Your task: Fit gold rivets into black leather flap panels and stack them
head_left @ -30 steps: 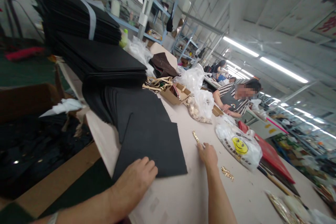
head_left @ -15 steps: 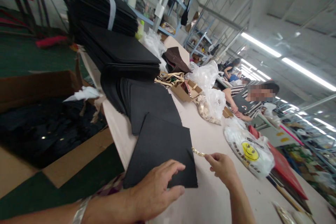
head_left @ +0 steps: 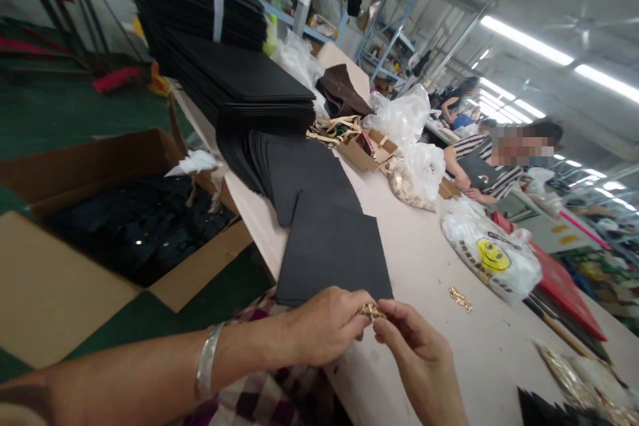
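Observation:
My left hand (head_left: 324,326), with a silver bracelet (head_left: 206,361) on its wrist, pinches one end of a short gold chain (head_left: 370,311). The fingers of my right hand (head_left: 419,349) are closed on the chain's other end, so the two hands almost meet. Fingertips cover part of the links. Just beyond the hands a black sheet (head_left: 334,249) lies flat on the pale table (head_left: 419,259). Another gold chain piece (head_left: 460,299) rests on the table to the right of my right hand.
Stacked black sheets (head_left: 244,73) rise at the far left of the table. An open cardboard box (head_left: 200,273) of dark pieces stands at its left. A smiley-face plastic bag (head_left: 492,253) and a red sheet (head_left: 569,293) lie right. A person (head_left: 479,166) works beyond.
My left hand has gone from open to pinching the gold chain, which only my right hand held before. Both hands have come together. The view has shifted, and the second chain piece is now visible.

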`<state>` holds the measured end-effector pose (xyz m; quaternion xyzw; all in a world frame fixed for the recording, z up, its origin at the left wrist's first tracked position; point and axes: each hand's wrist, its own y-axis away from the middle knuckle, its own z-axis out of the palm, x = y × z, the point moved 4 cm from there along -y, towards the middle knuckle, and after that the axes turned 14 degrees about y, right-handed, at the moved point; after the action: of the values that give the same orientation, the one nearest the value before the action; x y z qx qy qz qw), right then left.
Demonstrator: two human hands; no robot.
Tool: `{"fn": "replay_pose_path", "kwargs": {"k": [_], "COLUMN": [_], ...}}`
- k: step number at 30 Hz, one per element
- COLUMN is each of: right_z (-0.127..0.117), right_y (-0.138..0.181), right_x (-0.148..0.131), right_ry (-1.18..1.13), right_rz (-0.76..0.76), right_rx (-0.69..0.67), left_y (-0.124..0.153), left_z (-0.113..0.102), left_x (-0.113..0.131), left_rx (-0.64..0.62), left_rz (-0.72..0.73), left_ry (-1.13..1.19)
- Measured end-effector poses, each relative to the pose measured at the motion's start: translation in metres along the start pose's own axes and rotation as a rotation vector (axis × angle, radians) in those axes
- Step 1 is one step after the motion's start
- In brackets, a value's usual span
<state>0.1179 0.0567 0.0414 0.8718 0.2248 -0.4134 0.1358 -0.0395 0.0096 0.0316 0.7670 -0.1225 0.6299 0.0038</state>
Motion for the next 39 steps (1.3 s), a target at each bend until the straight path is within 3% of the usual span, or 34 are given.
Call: {"fn": "replay_pose_path", "kwargs": {"k": [11,23,32,36,39], "right_z": [0.031,0.058,0.074,0.086,0.089], "right_y": [-0.003,-0.015,-0.03,-0.038,-0.047], "right_x": [0.008,-0.006,-0.013,-0.023,-0.022], "right_ry": [-0.168,-0.139,-0.112,-0.081,-0.088], "right_rz": [0.131,0.106,0.088,0.044,0.062], "right_rx": [0.028,0.076,0.089,0.044,0.004], "left_y": [0.03,0.045,0.05,0.051,0.056], "left_z": [-0.007,-0.015,-0.028,-0.04,-0.059], "left_x": [-0.006,-0.018,-0.026,-0.031,-0.038], "left_rx": [0.077,0.18,0.212,0.268,0.416], "left_rz": [0.183,0.226,0.135,0.049,-0.026], "left_ry": [-0.683,-0.758,-0.63,-0.318,-0.067]}}
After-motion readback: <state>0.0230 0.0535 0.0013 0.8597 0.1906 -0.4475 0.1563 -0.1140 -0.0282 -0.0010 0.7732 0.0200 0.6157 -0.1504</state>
